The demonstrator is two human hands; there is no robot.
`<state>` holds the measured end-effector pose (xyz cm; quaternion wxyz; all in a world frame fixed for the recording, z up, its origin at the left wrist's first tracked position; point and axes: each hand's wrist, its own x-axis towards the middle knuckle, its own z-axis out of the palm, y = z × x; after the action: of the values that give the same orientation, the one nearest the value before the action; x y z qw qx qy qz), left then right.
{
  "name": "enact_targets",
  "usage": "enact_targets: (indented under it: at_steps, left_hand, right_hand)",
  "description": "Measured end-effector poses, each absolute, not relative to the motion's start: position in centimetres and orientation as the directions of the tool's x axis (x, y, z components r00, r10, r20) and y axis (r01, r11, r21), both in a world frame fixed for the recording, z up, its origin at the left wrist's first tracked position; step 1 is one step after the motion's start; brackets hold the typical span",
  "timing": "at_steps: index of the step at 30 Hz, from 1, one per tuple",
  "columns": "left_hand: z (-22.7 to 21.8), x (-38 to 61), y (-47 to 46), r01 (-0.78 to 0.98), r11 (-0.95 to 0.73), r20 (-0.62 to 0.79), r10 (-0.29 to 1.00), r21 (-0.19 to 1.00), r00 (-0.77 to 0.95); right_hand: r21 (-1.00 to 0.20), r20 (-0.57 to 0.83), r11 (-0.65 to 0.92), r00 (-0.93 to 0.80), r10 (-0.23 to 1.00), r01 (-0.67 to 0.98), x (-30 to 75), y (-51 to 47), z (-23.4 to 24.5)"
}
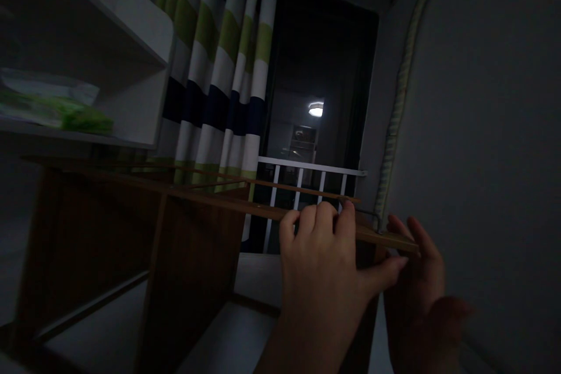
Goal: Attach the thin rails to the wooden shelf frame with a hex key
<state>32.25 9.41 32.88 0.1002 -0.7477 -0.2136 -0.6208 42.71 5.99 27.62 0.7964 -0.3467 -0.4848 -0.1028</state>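
My left hand (322,257) is closed over a brown wooden rail (258,208) along the top of a wooden frame, fingers curled on its far side and the thumb stretched to the right. A thin bent metal rod, which looks like a hex key (377,221), stands at the rail's right end; its long arm runs left towards my left index fingertip. Around that same end is my right hand (418,286), palm turned to me and fingers apart. Whether its fingertips touch the rail is hard to tell in the dim light.
Brown panels (197,269) divide the frame below the rail. To the left is a white shelf (144,99) holding a green plastic package (61,111). Behind hang striped curtains (223,64), beside a dark window with a white railing (311,166). A wrapped pipe (397,105) runs down the right wall.
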Motion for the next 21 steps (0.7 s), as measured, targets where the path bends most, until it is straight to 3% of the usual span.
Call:
enact_targets:
  at_steps: [5,11,21]
  left_hand:
    - [33.4,32.2,9.0,0.474,-0.866,0.949,0.265,0.157,0.169]
    - [33.6,32.2,8.9,0.486,-0.859,0.942,0.280,0.160,0.186]
    - [33.7,32.1,8.9,0.516,-0.844,0.925,0.302,0.146,0.232]
  right_hand:
    - [-0.496,0.823,0.743,0.516,0.236,0.450,43.3,7.3,27.4]
    - [-0.450,0.876,0.709,0.422,0.234,0.543,42.9,8.6,27.2]
    - [-0.447,0.879,0.727,0.406,0.249,0.522,42.8,9.1,27.1]
